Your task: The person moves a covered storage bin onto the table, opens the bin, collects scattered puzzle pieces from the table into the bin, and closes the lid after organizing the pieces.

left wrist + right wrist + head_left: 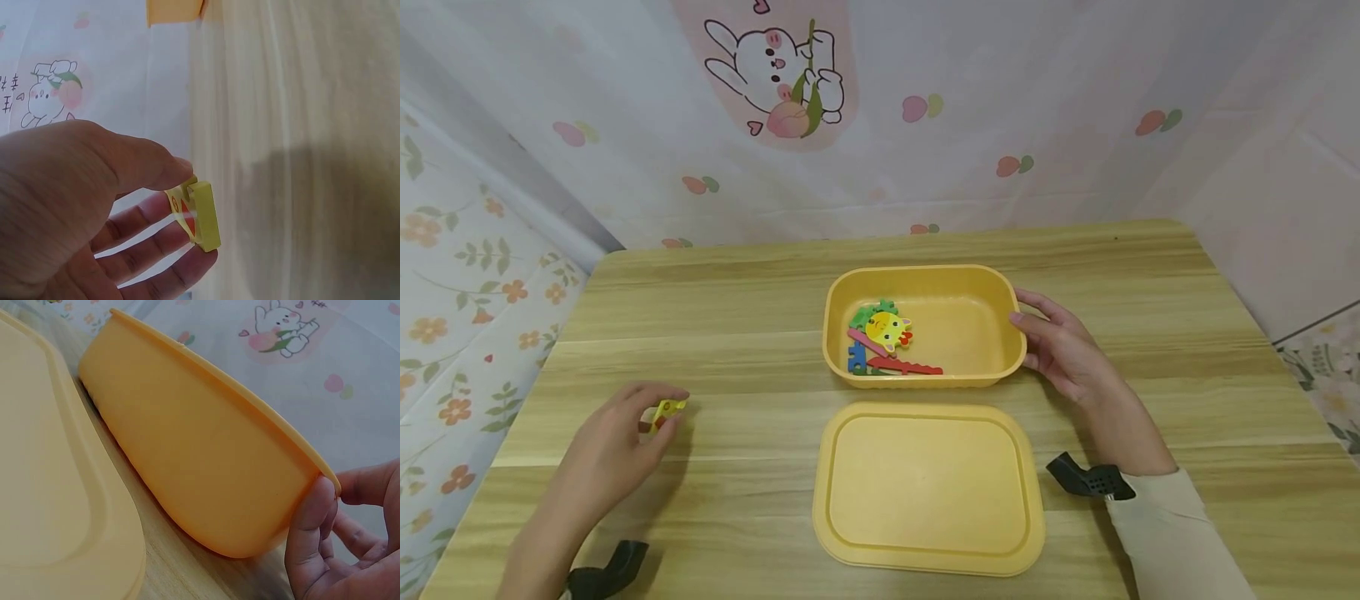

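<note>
Over the left part of the table, my left hand pinches a small yellow block with red marks between thumb and fingers. My right hand grips the right end of an open yellow plastic box, thumb at the rim. In the right wrist view, the fingers are at the rim's corner. Inside the box, on its left side, lie a yellow animal-head piece, a long red wavy piece, a pink strip, a blue notched piece and green pieces.
A flat yellow lid lies on the wooden table, in front of the box. Behind the table hangs a pale curtain with a rabbit print. Black wrist mounts sit on both forearms.
</note>
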Available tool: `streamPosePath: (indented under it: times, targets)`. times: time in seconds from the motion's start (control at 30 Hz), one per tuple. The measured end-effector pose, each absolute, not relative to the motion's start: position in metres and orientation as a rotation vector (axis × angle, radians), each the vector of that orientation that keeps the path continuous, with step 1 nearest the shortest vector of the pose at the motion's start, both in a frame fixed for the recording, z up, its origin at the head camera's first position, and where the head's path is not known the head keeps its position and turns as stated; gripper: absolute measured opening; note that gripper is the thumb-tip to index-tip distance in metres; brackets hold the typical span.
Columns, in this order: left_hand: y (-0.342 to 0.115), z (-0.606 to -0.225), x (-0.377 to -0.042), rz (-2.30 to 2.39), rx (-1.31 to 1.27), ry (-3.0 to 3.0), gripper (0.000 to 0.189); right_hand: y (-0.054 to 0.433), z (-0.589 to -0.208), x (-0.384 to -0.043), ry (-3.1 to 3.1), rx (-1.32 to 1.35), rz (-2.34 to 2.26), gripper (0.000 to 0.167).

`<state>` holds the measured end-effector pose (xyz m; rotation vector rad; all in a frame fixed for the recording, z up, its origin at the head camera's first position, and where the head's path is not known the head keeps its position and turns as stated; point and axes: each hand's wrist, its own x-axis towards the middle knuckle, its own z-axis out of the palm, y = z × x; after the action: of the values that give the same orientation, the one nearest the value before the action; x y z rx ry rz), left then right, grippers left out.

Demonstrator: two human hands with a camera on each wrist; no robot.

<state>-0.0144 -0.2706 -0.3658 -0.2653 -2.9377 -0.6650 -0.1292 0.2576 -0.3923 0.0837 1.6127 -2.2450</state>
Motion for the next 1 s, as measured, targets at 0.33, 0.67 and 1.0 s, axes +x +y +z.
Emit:
streamPosePath:
  times: [0.33, 0.67, 1.0]
  targets:
    - [-0.258, -0.359, -0.029, -0.765, -0.285, -2.927, 0.026, 0.258, -0.392, -0.129, 1.616, 0.098, -2.238, 0.036]
    - [-0.247, -0.354, -0.04, -0.889, -0.27, -2.925, 0.021, 0.258, -0.39, -0.13, 1.619, 0.104, -2.233, 0.037]
    - [-0.233, -0.342, -0.054, -0.912, -0.37, -2.869, 0.021, 0.258, -0.391, -0.13, 1.621, 0.092, -2.233, 0.033]
